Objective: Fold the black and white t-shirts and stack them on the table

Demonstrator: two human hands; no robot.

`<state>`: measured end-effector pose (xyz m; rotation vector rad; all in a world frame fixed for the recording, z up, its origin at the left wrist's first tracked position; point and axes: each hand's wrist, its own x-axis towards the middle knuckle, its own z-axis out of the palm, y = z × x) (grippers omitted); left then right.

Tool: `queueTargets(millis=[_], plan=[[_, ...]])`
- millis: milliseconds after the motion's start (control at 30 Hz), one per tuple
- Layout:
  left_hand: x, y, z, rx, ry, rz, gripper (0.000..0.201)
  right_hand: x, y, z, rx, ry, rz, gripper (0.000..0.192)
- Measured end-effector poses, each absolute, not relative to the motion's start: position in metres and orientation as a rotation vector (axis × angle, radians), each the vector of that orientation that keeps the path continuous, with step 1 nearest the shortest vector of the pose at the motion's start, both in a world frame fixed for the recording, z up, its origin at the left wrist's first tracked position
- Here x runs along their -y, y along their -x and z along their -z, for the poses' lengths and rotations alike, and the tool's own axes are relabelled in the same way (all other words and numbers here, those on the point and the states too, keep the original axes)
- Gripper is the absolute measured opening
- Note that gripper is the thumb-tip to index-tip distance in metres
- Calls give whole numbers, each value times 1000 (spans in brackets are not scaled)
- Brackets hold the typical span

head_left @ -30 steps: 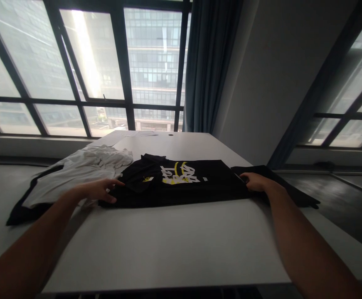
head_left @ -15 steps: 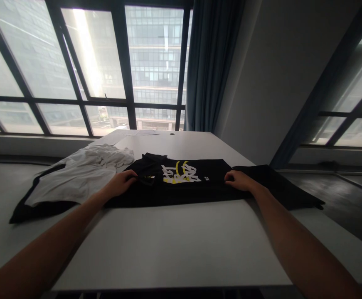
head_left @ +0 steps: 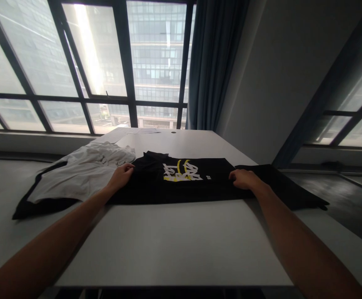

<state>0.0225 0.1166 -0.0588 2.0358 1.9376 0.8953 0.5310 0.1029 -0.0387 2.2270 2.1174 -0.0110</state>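
A black T-shirt (head_left: 181, 189) with a white and yellow print lies flat on the white table (head_left: 174, 245). My left hand (head_left: 121, 175) rests on the shirt's left edge, fingers curled over the cloth. My right hand (head_left: 245, 179) lies on its right edge, fingers bent and pressing the fabric. Whether either hand pinches the cloth or only presses on it is unclear.
A crumpled white garment (head_left: 84, 172) lies to the left on a dark cloth (head_left: 28, 207). Another black garment (head_left: 286, 189) hangs off the table's right edge. Papers (head_left: 137, 132) sit at the far end, by large windows and a blue curtain (head_left: 212, 62).
Both hands moved inward and up onto the shirt's side edges. The folded flap near the left hand is now laid flat, hiding the small yellow mark.
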Motion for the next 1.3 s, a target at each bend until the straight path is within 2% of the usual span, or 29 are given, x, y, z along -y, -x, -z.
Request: queueTargets(millis=[167,300,433,633,733,800,867,1000,1167,1300], plan=[[-109,-27,60,-2143,-2103,-825,51,-98,-517,37,-2151,-2150,19,43],[-102,-33,63,-2013,-2443,-801,36,-96,-509,36,-2186,-2112,2,35],[-103,-36,64,-1844,-2478,-715,39,-97,-508,37,-2175,-2134,18,36],[-106,-37,56,-1770,-2276,-1111,28,-101,-513,40,-2183,-2166,50,36],[-108,-40,60,-1681,-2151,-1138,48,-101,-516,40,-2186,-2166,70,35],[-111,-39,65,-1665,-2190,-1036,67,-99,-512,41,-2237,-2171,51,32],[-114,-34,70,-1734,-2294,-856,74,-96,-500,41,-2364,-2158,-9,30],[-116,-17,69,-1861,-2392,-532,59,-95,-444,41,-2745,-1984,31,28],[-114,5,61,-1900,-2368,-434,46,-120,-345,45,-2980,-1743,394,26],[-113,19,61,-1860,-2245,-377,39,-147,-284,51,-3031,-1746,545,37]])
